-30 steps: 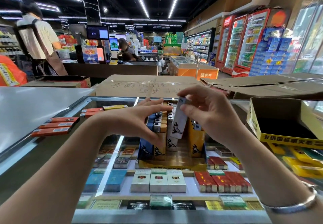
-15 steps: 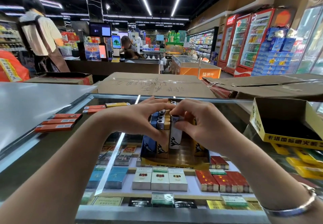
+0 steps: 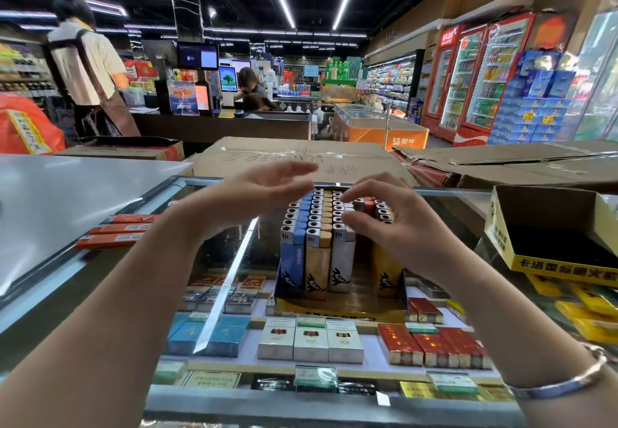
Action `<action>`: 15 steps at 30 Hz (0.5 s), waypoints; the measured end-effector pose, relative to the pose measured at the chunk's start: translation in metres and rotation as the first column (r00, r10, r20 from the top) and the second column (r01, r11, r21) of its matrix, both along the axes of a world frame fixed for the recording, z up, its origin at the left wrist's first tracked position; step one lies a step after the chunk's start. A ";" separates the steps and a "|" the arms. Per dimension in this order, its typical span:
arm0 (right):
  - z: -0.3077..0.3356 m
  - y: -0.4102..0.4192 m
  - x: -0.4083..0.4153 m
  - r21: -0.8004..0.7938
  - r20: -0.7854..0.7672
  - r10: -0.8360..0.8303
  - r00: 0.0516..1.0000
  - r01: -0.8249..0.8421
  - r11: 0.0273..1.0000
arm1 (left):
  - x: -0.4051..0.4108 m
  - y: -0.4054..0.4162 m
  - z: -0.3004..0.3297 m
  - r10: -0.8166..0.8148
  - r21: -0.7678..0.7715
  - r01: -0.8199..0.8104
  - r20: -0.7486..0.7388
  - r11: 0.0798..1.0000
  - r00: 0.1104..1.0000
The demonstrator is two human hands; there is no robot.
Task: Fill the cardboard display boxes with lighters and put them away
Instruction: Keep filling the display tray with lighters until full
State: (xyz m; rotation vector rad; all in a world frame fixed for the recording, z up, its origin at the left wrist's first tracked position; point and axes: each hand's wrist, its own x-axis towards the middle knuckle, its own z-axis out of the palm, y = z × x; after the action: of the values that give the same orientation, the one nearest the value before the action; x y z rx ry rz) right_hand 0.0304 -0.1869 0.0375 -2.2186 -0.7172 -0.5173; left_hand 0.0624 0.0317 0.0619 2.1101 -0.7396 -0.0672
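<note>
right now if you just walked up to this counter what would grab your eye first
First the rows of upright lighters packed in a low display box at the middle of the glass counter, with the left hand spread open beside them and the right hand curled over their tops. Next, the empty yellow display box at the right edge, and the cigarette packs under the glass.

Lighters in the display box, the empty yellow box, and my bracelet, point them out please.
lighters [image 3: 316, 227], head view, metal tops of the middle rows.
empty yellow box [image 3: 555, 265], head view, printed front wall.
bracelet [image 3: 556, 386], head view, band on the right wrist.
</note>
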 end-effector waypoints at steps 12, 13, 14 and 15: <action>-0.010 -0.003 0.012 0.052 -0.085 -0.059 0.995 0.063 0.997 | 0.061 0.079 -0.066 0.734 0.343 -0.844 0.423 0.413 0.531; -0.010 -0.003 0.012 0.049 -0.082 -0.056 0.995 0.060 0.997 | 0.061 0.084 -0.072 0.767 0.436 -0.823 0.361 0.364 0.531; -0.010 -0.003 0.012 0.046 -0.080 -0.055 0.995 0.059 0.997 | 0.062 0.087 -0.077 0.797 0.502 -0.795 0.296 0.339 0.527; -0.010 -0.003 0.012 0.043 -0.078 -0.056 0.995 0.060 0.997 | 0.062 0.090 -0.079 0.820 0.537 -0.775 0.240 0.334 0.520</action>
State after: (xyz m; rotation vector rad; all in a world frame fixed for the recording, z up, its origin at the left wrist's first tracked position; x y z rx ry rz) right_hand 0.0421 -0.1901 0.0272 -2.2100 -0.5969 -0.4698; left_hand 0.1246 0.1217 -0.0170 2.8359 0.5741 0.2011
